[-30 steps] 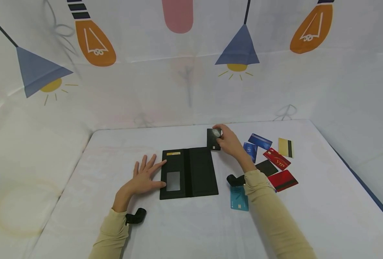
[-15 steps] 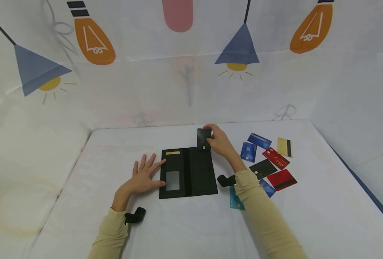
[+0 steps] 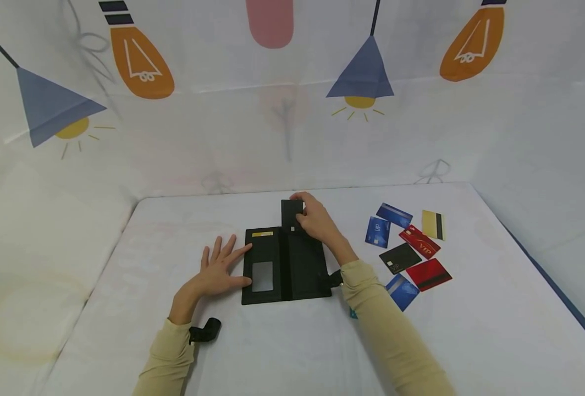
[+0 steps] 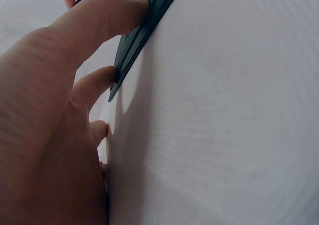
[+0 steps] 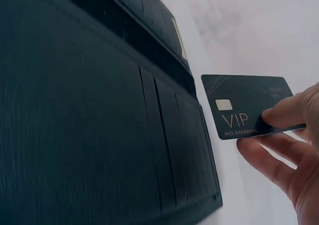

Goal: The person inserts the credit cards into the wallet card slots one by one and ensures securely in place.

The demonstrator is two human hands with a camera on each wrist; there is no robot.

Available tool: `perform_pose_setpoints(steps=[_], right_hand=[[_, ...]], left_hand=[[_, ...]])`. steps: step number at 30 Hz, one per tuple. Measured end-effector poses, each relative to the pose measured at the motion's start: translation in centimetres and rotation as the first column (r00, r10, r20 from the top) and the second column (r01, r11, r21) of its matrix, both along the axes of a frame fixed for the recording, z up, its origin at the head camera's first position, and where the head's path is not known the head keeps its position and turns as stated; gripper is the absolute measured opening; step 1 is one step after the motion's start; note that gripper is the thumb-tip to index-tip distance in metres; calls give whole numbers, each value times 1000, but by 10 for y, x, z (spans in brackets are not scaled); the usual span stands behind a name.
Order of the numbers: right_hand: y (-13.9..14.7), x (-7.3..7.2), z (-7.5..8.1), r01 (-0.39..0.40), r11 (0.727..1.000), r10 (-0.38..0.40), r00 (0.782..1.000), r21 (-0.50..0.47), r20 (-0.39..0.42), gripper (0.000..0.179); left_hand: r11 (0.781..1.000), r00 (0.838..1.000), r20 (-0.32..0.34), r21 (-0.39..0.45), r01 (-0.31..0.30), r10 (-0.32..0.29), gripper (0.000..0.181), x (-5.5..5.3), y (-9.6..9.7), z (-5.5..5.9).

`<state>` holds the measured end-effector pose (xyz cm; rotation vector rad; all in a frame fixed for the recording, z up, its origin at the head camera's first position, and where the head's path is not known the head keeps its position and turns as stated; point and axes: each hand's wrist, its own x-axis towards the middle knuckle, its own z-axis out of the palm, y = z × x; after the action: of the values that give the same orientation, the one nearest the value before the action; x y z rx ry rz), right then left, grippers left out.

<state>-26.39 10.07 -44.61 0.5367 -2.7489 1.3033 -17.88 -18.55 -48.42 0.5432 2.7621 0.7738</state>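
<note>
A black bifold card wallet [image 3: 308, 269] lies spread open on the white table, with the yellow edge of a card [image 3: 262, 234] showing in its upper left slot and a clear window below. My left hand [image 3: 216, 278] is spread flat, thumb and index fingertips on the wallet's left edge; the left wrist view shows those fingertips on the wallet [image 4: 135, 45]. Between thumb and fingers, my right hand [image 3: 317, 220] pinches a black VIP card [image 3: 291, 212] at the wallet's top edge, near the fold. In the right wrist view, the card [image 5: 241, 90] is beside the wallet's slots [image 5: 172, 150].
Right of the wallet lie several loose cards: a blue one [image 3: 377, 232], a gold one [image 3: 432, 225], a red VIP card [image 3: 419, 242], a black one [image 3: 400, 258] and others. My right sleeve mostly covers a teal card [image 3: 353, 313]. A white fabric wall [image 3: 223, 137] rises behind the table [image 3: 272, 352].
My right hand has carried the black VIP card leftward along the wallet's top, from its right corner to near the fold. My left hand has stayed in place.
</note>
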Motion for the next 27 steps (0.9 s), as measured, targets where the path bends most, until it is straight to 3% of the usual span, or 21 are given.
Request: perform_pose_setpoints(steps=[18, 27], right_hand=[[-39, 3, -3, -50, 999, 50, 999, 0, 17, 44], [-56, 6, -7, -71, 996, 74, 996, 60, -46, 43]], left_hand=[[1000, 1000, 10, -10, 7, -7, 83, -4, 0, -3], [1000, 1000, 19, -22, -7, 7, 83, -2, 0, 0]])
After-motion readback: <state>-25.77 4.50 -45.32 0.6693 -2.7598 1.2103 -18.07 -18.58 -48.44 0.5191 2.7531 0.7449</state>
